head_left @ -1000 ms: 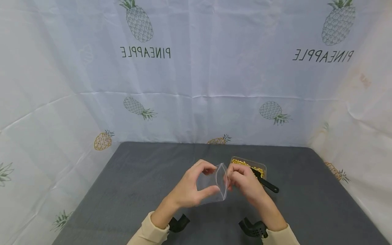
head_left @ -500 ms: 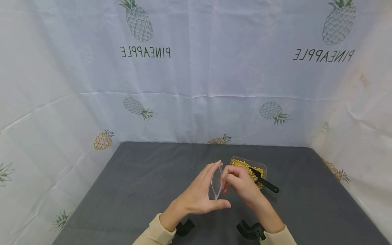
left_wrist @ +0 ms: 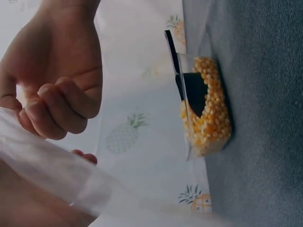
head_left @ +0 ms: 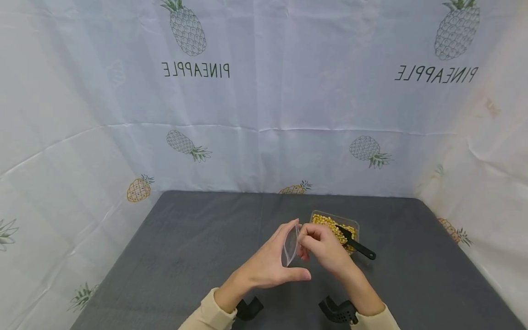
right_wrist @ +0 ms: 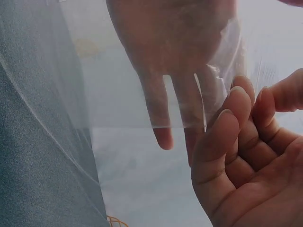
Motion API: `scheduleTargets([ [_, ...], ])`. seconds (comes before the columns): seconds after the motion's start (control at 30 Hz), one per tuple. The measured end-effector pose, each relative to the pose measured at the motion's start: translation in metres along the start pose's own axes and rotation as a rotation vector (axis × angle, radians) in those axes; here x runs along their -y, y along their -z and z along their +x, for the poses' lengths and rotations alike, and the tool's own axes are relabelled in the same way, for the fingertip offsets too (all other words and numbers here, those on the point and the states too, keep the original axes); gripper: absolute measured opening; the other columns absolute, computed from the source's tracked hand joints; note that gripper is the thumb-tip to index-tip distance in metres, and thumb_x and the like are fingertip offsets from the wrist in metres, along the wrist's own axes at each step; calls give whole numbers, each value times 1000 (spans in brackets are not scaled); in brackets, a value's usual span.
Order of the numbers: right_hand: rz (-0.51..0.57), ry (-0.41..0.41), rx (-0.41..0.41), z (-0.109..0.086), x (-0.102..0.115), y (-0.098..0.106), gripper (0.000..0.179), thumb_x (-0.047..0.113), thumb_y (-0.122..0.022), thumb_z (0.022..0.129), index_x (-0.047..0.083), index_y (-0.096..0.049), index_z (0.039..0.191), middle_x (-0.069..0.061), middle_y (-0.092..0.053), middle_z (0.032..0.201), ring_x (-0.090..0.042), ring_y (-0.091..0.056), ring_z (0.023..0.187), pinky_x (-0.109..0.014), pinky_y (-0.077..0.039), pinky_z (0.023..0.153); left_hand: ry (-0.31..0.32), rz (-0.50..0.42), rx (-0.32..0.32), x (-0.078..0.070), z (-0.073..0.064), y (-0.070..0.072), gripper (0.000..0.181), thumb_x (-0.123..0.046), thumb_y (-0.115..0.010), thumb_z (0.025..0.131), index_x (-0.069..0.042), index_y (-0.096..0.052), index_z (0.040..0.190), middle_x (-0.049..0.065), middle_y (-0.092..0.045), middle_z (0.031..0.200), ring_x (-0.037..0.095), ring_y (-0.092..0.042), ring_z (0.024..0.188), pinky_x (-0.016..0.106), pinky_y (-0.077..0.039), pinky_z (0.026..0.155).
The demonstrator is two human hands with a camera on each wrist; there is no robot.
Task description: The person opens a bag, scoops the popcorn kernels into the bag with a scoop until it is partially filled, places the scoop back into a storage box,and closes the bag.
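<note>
A clear plastic zip bag (head_left: 290, 247) is held above the table between the two hands, its mouth spread into an oval. My right hand (head_left: 323, 247) pinches the bag's edge with thumb and forefinger, the other fingers curled. Flat along the bag's other side lies my left hand (head_left: 268, 266), fingers straight and thumb stretched out free. Through the transparent film (right_wrist: 109, 99), the right wrist view shows those straight left fingers (right_wrist: 156, 109). No contents show inside the bag.
Beyond the right hand, a clear box (head_left: 335, 215) of corn kernels (left_wrist: 215, 113) stands on the grey table (head_left: 198, 238). A black scoop (head_left: 363, 250) rests in it, handle over the rim. A pineapple-print curtain (head_left: 264, 101) encloses the table.
My left hand has shifted right and its fingers have straightened along the bag. Bag and right hand have moved slightly left, uncovering more of the corn box. The last half second shows little movement.
</note>
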State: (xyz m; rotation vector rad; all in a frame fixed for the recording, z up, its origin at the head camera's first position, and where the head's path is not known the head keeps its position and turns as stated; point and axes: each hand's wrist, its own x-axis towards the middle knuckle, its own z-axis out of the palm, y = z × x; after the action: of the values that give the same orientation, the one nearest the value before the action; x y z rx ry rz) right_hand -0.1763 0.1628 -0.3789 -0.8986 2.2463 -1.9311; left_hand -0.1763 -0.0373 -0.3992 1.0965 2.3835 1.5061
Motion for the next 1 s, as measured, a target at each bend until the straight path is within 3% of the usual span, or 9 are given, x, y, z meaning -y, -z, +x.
scheduleTargets([
  [0.13,-2,1,4,0,0,0,24,-1,-49,98,-2,-56,75,-17,-60,69,-26,-56,55,-37,-54,56,-28,-7,-19,0,0,-1,99,-73,-63,87,-28,-17,162,-5,-33,156,11,-48,128,34,-47,101],
  [0.33,-15,-2,11,-1,1,0,23,-1,-49,97,-2,-57,76,-16,-59,67,-22,-56,55,-36,-53,54,-103,46,-149,0,1,-4,78,-50,-74,90,-27,-35,154,-3,-44,150,14,-51,127,37,-50,98],
  [0.5,-31,-9,4,-2,3,0,21,0,-50,97,-1,-58,77,-12,-58,67,-18,-55,56,-35,-51,55,-249,124,-280,1,4,-5,67,-45,-77,89,-18,-49,143,1,-56,136,15,-60,111,29,-55,83],
  [0.67,-41,-24,-10,-3,5,1,21,-1,-51,96,1,-59,77,-7,-57,65,-19,-54,56,-35,-51,55,-369,176,-371,4,6,-4,56,-40,-80,88,-12,-58,131,3,-63,121,11,-63,96,19,-54,74],
  [0.8,-46,-31,-17,-4,8,2,22,0,-51,97,2,-59,77,-6,-57,64,-23,-53,54,-37,-51,54,-419,180,-410,5,6,-2,48,-38,-82,86,-12,-62,121,2,-66,113,12,-65,92,20,-55,73],
  [1.0,-61,-50,-28,-5,11,4,21,0,-50,97,1,-60,78,-8,-59,66,-26,-55,55,-38,-53,55,-444,201,-419,5,7,0,45,-40,-82,87,-12,-64,116,0,-66,108,16,-68,90,23,-56,76],
])
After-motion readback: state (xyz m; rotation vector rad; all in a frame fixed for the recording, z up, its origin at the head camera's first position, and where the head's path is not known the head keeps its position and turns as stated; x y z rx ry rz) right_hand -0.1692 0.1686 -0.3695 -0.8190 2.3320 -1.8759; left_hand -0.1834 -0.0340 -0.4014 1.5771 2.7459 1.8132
